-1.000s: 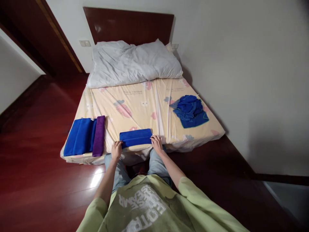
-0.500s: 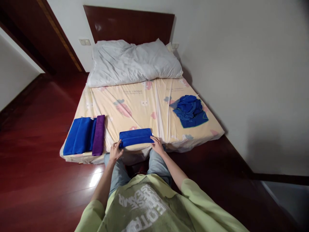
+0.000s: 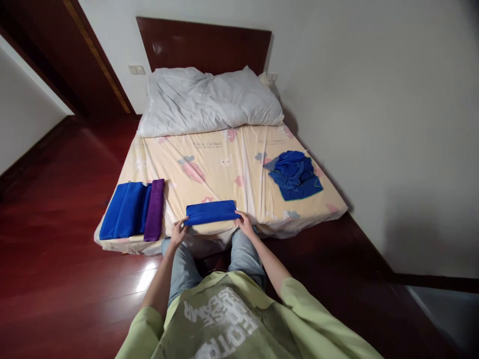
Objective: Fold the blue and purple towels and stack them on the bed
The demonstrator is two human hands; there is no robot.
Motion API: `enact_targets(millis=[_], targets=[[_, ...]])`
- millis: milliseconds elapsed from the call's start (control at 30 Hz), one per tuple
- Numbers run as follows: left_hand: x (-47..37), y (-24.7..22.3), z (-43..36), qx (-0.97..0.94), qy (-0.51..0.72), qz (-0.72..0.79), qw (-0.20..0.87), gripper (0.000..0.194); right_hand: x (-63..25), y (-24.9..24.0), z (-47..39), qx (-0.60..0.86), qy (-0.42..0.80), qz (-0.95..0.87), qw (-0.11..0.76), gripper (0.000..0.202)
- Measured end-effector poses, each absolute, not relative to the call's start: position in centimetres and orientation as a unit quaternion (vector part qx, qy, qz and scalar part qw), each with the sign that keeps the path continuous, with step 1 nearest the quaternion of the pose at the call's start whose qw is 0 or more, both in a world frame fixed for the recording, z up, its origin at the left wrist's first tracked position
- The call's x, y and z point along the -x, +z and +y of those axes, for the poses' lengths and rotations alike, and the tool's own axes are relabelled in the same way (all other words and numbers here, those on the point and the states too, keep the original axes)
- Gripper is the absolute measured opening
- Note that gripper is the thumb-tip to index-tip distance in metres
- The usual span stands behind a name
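A blue cloth (image 3: 211, 212), folded into a long narrow strip, lies near the front edge of the bed. My left hand (image 3: 178, 231) pinches its left front corner, and my right hand (image 3: 244, 223) pinches the right front corner. Several folded blue cloths (image 3: 121, 212) lie at the bed's left front, with a folded purple cloth (image 3: 154, 210) beside them on the right. On the right side of the bed is a crumpled heap of blue cloths (image 3: 294, 174).
The bed (image 3: 220, 172) has a cream patterned sheet. A white quilt (image 3: 213, 102) is bunched against the dark headboard (image 3: 205, 45). A pale wall (image 3: 374, 124) stands to the right, and dark red floor (image 3: 56, 259) shows at the left.
The front edge of the strip in my hands has been folded or rolled back, so the strip looks narrower. The view has tilted slightly upward.
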State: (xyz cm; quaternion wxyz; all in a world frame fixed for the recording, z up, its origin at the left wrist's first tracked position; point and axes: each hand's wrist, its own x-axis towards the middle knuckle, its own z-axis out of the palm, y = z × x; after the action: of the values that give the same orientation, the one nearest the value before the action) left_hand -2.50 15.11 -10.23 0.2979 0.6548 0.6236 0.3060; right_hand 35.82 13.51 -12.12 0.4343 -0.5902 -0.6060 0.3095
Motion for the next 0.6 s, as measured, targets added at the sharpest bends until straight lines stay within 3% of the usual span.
enact_targets(millis=[167,600], targets=[[2.4,-10.2,15.5,-0.619,0.313,0.655,0.301,0.041,-35.6,-13.1,14.1,0.636,0.322,-0.532,0.456,0.036],[1.0,-10.6,18.3,-0.586,0.259,0.721,0.265,0.038,-35.7,-14.4,15.7,0.681,0.308,-0.523,0.41,0.047]])
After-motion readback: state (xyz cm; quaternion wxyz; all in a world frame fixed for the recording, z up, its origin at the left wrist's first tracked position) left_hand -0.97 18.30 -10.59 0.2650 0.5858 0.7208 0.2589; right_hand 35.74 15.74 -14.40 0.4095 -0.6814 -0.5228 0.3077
